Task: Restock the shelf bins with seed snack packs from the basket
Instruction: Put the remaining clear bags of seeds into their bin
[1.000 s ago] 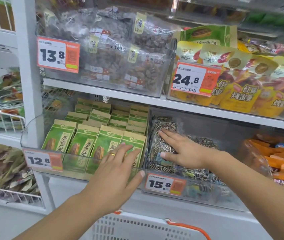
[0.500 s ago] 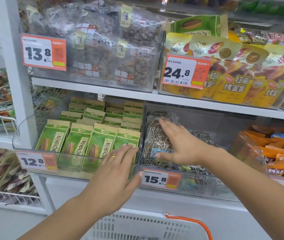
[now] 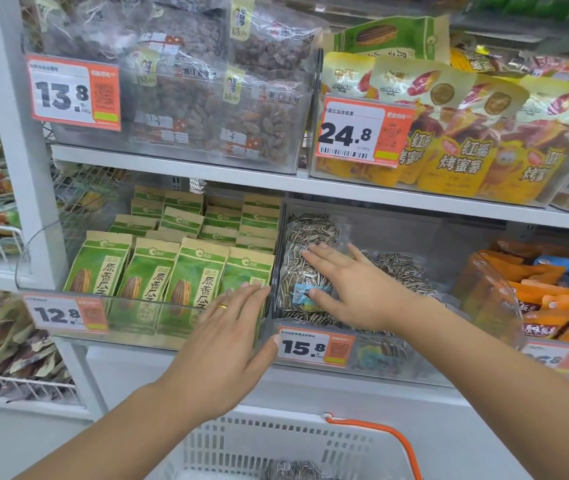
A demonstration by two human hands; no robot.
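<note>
We find the fingers (image 3: 314,252) of the right hand (image 3: 352,289) straight and spread, pressing flat on a clear sunflower seed pack (image 3: 305,271); they grasp nothing. That pack lies on the stack at the left end of the clear bin (image 3: 373,358) labelled 15.8, on the lower shelf. More packs of the same striped seeds lie further right in this bin, behind the wrist.

We find the fingers (image 3: 241,296) of the left hand (image 3: 222,344) likewise straight and released, laid against the front wall of the neighbouring bin (image 3: 68,336), labelled 12.8, close to the divider between the two bins. A gold ring (image 3: 222,306) sits on one finger. This left bin holds upright green seed packs (image 3: 148,275) in rows running to the far end.

Nearest to us, below both forearms, stands the white basket (image 3: 276,445) with an orange handle (image 3: 394,441); one seed pack (image 3: 293,471) is partly visible inside it.

On the upper shelf (image 3: 207,174) we note a bin of clear nut bags (image 3: 207,98) marked 13.8 at left and yellow sweet-potato packs (image 3: 460,157) marked 24.8 at right. Orange packs (image 3: 546,306) fill the bin at far right.
</note>
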